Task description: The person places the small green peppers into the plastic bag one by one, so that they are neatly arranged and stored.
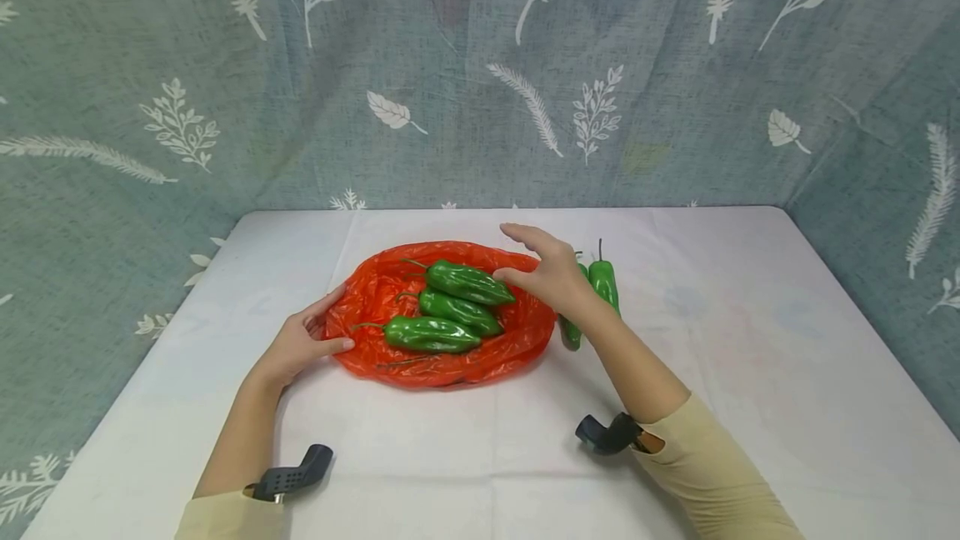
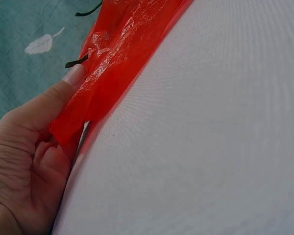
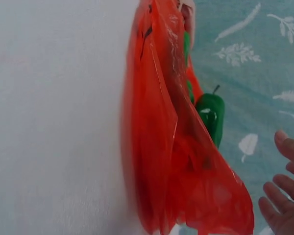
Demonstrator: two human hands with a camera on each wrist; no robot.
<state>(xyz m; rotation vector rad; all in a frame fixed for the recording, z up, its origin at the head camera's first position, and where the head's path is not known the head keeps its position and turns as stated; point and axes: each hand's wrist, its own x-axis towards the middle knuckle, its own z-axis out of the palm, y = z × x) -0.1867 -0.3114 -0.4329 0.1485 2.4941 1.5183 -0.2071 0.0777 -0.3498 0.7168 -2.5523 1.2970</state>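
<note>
A red plastic bag point(image 1: 525, 352) lies with its mouth spread wide on the table. Inside are three long green peppers: a rear one point(image 1: 467, 283), a middle one point(image 1: 459, 312) and a front one point(image 1: 431, 335). My left hand point(image 1: 295, 346) holds the bag's left edge, thumb over the rim and fingers outside; the left wrist view shows red film point(image 2: 112, 73) between them. Over the bag's right side, my right hand point(image 1: 551, 273) hovers with fingers apart and nothing in them. Its thumb tip is close to the rear pepper's end.
Right of the bag, two more green peppers lie on the white tablecloth: one point(image 1: 604, 282) in plain sight, another point(image 1: 572, 335) partly behind my right forearm. A leaf-patterned grey-green cloth point(image 1: 465, 148) hangs behind the table.
</note>
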